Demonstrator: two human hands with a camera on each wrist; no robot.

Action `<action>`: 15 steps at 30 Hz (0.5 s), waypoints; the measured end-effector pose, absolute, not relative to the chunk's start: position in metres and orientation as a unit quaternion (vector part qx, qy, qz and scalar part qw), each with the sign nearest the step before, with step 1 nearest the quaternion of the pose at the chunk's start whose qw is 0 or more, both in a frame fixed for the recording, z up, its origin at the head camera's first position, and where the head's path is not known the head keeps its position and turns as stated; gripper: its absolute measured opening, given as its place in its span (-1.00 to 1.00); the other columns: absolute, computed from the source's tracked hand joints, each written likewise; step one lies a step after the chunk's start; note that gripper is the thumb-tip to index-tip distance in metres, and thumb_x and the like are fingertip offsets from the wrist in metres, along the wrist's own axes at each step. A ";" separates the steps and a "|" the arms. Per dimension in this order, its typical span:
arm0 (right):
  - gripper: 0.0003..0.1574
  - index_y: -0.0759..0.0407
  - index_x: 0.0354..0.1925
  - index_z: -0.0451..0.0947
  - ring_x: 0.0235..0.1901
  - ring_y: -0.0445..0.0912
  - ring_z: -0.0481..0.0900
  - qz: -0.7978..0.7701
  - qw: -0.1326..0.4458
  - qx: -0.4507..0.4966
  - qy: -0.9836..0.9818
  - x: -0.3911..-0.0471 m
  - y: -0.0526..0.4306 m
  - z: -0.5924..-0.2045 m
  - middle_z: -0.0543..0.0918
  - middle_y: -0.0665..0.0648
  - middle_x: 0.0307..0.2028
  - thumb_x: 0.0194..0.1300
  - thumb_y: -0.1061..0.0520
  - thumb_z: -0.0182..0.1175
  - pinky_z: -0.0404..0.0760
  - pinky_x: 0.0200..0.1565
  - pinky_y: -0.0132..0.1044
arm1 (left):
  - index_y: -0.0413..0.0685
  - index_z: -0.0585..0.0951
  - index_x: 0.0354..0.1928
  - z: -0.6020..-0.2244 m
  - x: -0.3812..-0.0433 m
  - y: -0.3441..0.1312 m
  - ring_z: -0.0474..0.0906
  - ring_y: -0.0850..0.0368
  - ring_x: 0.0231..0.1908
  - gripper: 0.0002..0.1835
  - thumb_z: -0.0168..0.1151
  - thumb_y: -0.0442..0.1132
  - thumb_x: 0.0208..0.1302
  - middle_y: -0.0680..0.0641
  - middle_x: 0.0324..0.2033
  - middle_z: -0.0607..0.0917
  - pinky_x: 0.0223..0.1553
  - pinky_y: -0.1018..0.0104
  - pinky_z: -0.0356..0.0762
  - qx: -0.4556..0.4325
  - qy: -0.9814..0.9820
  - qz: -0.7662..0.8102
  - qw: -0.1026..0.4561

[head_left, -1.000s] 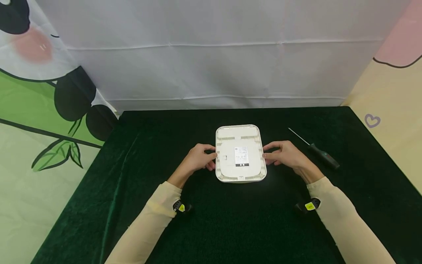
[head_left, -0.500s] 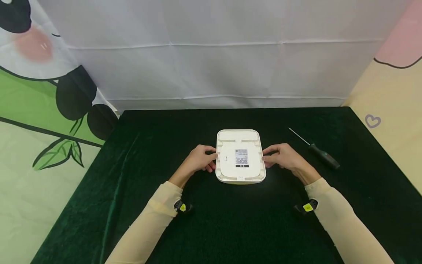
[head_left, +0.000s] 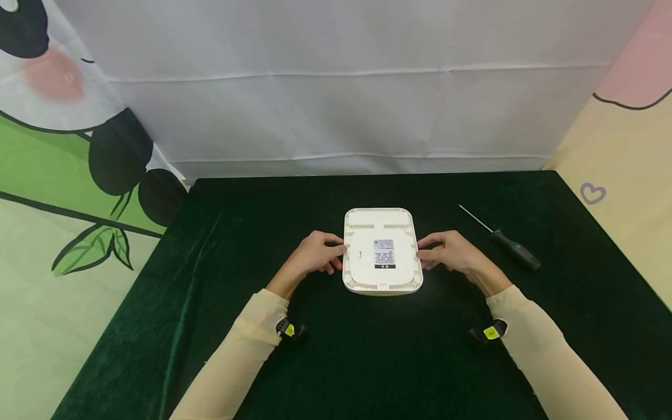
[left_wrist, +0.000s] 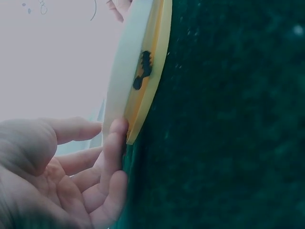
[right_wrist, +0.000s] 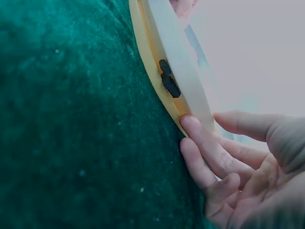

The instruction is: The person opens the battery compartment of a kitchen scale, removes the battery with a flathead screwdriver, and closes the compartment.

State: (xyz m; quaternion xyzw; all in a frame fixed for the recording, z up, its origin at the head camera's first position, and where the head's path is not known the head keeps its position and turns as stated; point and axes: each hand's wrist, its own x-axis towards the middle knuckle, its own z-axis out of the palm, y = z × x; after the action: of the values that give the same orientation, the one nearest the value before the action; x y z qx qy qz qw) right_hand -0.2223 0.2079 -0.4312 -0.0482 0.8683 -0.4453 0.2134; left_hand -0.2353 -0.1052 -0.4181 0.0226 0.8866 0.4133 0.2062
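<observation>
Pinching opposite edges, the left hand [head_left: 317, 254] and right hand [head_left: 452, 255] support the white casing [head_left: 383, 251], presumably for even balance.

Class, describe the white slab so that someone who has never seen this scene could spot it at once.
On the dark green table, find the left hand and right hand. The white slab is between them, pinched at its side edges. Broad and rounded at the corners, with a printed label on top, it looks nothing like the slim screwdriver lying to the right.
</observation>
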 end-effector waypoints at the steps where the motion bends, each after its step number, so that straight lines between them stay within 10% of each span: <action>1: -0.46 0.23 0.16 0.52 -0.33 -0.09 0.67 -0.444 0.215 -0.049 0.868 -0.222 0.209 -0.430 0.77 0.06 -0.36 0.34 -0.05 0.24 0.33 -0.44 -0.33 | -0.09 0.63 0.07 -0.417 -0.238 -0.105 0.59 0.16 -0.65 -0.67 0.17 -0.09 0.38 -0.06 -0.55 0.74 -0.60 0.42 0.48 0.022 0.889 0.411 0.201; 15: -0.63 0.20 -0.03 0.59 -0.45 -0.09 0.65 -0.460 0.224 -0.006 0.859 -0.202 0.211 -0.422 0.75 0.07 -0.39 0.35 -0.03 0.22 0.35 -0.51 -0.34 | -0.06 0.65 -0.12 -0.411 -0.309 -0.092 0.54 0.16 -0.63 -0.79 0.17 -0.10 0.39 -0.09 -0.37 0.71 -0.55 0.37 0.53 -0.022 0.912 0.386 0.136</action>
State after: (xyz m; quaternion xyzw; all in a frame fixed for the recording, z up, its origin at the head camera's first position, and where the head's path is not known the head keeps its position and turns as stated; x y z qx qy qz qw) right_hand -0.2020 0.2111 -0.4224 -0.0064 0.8591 -0.4599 0.2245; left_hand -0.3090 -0.0920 -0.4106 -0.0217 0.9123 0.3857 0.1358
